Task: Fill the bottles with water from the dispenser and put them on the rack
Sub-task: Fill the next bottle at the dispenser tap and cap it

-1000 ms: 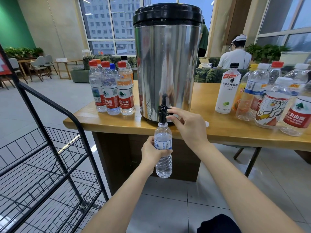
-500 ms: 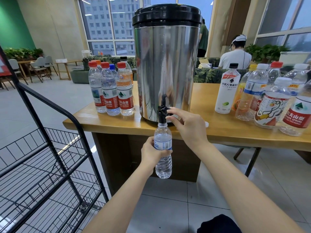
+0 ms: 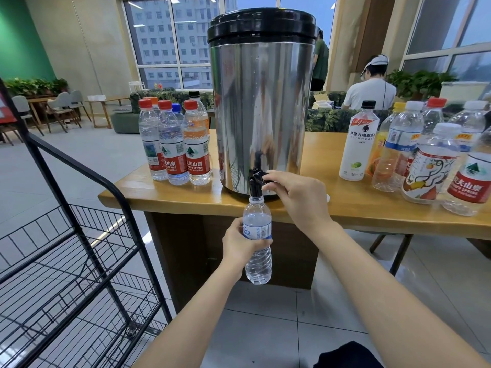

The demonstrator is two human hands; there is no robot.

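Observation:
A tall steel water dispenser (image 3: 261, 107) with a black lid stands on the wooden table (image 3: 345, 205). Its black tap (image 3: 255, 181) juts over the table's front edge. My left hand (image 3: 239, 245) grips a small clear bottle (image 3: 258, 240), uncapped and upright, its mouth right under the spout. My right hand (image 3: 297, 197) pinches the tap lever. The black wire rack (image 3: 79, 261) stands at the left, its shelves bare. Several capped bottles (image 3: 172, 144) stand left of the dispenser, and several more bottles (image 3: 425, 155) on the right.
A person in a white shirt (image 3: 372, 88) sits behind the table with their back to me. Chairs and small tables (image 3: 61, 110) stand far left. Tiled floor lies between the rack and the table's base.
The bottle stays under the spout and my right hand stays on the lever. Nothing has visibly moved apart from a slight shift of view.

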